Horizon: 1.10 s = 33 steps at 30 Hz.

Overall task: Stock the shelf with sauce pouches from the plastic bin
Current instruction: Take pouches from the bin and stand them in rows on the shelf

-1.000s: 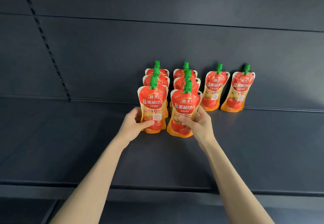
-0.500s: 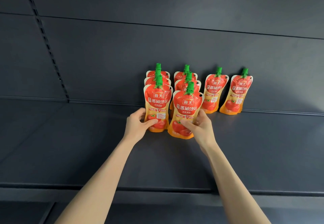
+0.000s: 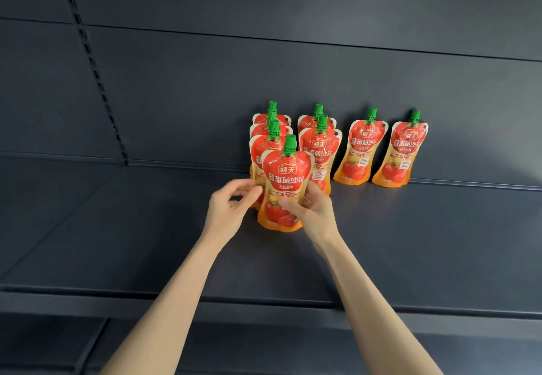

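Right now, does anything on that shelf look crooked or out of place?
Nothing spilled or damaged. The front pouch, gripped by the right hand, sits off-line, between the left column and the second column behind it. The far-right pouch and its neighbour tilt rightward.

The front red-and-orange, green-capped sauce pouch (image 3: 284,181) reads 海天 over 番茄沙司. The rightmost pouch (image 3: 406,154) bears the same; smaller print is unreadable.
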Motion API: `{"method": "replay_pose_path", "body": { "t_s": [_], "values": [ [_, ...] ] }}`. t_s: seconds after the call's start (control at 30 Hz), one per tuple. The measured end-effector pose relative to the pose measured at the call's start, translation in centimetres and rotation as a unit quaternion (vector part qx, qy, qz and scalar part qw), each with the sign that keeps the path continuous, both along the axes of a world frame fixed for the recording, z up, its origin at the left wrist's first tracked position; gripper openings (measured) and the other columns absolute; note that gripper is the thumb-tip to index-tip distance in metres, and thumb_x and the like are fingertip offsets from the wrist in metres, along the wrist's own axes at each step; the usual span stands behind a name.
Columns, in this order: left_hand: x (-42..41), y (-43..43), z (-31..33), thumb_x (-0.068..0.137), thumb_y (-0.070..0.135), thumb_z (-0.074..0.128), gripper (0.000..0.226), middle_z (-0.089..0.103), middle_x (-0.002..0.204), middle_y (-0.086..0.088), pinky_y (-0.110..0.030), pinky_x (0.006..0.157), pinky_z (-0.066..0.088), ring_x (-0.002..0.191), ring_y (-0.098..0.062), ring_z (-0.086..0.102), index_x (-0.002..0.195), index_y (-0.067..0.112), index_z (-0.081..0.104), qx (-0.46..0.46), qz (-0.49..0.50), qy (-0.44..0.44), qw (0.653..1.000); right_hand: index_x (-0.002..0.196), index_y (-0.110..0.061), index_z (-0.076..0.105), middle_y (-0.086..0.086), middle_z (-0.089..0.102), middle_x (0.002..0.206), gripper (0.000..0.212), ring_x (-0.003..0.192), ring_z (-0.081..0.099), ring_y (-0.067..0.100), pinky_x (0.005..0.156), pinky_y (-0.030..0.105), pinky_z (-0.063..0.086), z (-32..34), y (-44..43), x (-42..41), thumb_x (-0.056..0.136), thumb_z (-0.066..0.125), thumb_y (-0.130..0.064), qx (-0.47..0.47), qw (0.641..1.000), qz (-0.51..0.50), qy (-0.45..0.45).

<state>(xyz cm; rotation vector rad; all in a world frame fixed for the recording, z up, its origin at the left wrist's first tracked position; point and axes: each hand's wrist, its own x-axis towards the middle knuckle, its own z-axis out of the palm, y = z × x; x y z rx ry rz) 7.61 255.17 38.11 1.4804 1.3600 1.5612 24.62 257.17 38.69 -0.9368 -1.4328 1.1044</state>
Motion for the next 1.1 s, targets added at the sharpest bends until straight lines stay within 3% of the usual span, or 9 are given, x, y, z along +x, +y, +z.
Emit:
{"method": "replay_pose_path", "body": {
  "t_s": [0.17,0.23,0.3,0.4,0.63,0.73,0.87,1.1],
  "values": [
    [0.3,-0.2,0.4,0.088,0.013,0.062,0.023,0.068,0.101,0.009,-0.011,0.075,0.050,0.093,0.003,0.064,0.111,0.015,0.063,-0.008,-0.062,-0.008,0.998,0.109,-0.036,0.056,0.003,0.061,0.118,0.034,0.111,0.059,0.017,0.092,0.032,0.052,-1.0,-0.2,-0.9,0.086,0.067,-0.013,0.026,0.997,-0.004,-0.077],
    [0.3,-0.1,0.1,0.088,0.012,0.062,0.021,0.068,0.100,0.009,-0.012,0.075,0.050,0.092,0.002,0.065,0.109,0.015,0.063,-0.013,-0.068,0.000,0.998,0.114,-0.030,0.055,0.005,0.058,0.121,0.036,0.113,0.056,0.019,0.095,0.034,0.050,-1.4,-0.4,-0.6,0.086,0.067,-0.011,0.030,0.992,-0.013,-0.124],
    [0.2,0.1,-0.3,0.087,0.013,0.063,0.020,0.069,0.101,0.007,-0.015,0.077,0.052,0.093,-0.002,0.065,0.106,0.016,0.065,-0.020,-0.065,0.002,0.998,0.120,-0.019,0.052,0.000,0.060,0.117,0.040,0.107,0.057,0.016,0.090,0.027,0.051,-1.6,-0.6,-0.6,0.084,0.068,-0.010,0.033,0.987,-0.041,-0.150],
    [-0.2,0.5,-0.5,0.086,0.013,0.065,0.018,0.070,0.101,0.002,-0.023,0.082,0.053,0.094,-0.008,0.066,0.104,0.013,0.066,-0.024,-0.046,0.009,0.999,0.115,-0.015,0.052,-0.005,0.062,0.107,0.036,0.097,0.058,0.011,0.078,0.014,0.047,-1.1,-0.8,-1.1,0.083,0.070,-0.011,0.046,0.983,-0.072,-0.163],
    [-0.1,0.2,-0.1,0.086,0.018,0.065,0.017,0.070,0.100,0.003,-0.037,0.088,0.054,0.096,-0.011,0.065,0.103,0.015,0.066,-0.021,-0.016,0.057,0.998,0.119,-0.012,0.052,0.002,0.063,0.118,0.038,0.106,0.060,0.015,0.091,0.032,0.052,-0.8,-1.0,-1.4,0.085,0.068,-0.015,0.040,0.974,-0.079,-0.209],
    [0.2,-0.6,0.1,0.085,0.024,0.066,0.030,0.066,0.108,0.003,-0.031,0.087,0.053,0.099,-0.008,0.062,0.114,0.016,0.062,-0.021,0.018,0.102,0.994,0.127,-0.016,0.049,0.001,0.059,0.126,0.046,0.115,0.056,0.017,0.096,0.038,0.050,-0.8,-1.5,-0.9,0.085,0.068,-0.023,0.047,0.960,-0.090,-0.260],
    [1.2,-3.0,0.5,0.084,0.026,0.067,0.040,0.059,0.115,0.000,-0.019,0.081,0.044,0.105,-0.010,0.055,0.120,0.012,0.058,0.035,0.109,0.158,0.981,0.129,-0.017,0.050,0.000,0.057,0.127,0.043,0.116,0.053,0.017,0.093,0.032,0.046,0.7,-3.6,1.7,0.089,0.063,-0.025,0.083,0.949,-0.126,-0.277],
    [10.0,-8.3,2.4,0.085,0.021,0.066,0.029,0.064,0.108,0.006,-0.014,0.084,0.044,0.100,-0.005,0.058,0.113,0.016,0.063,0.078,0.000,0.171,0.982,0.121,-0.017,0.058,-0.004,0.061,0.120,0.029,0.112,0.054,0.014,0.095,0.029,0.044,2.0,-11.2,10.7,0.092,0.058,-0.022,0.086,0.928,-0.236,-0.277]
  ]
}}
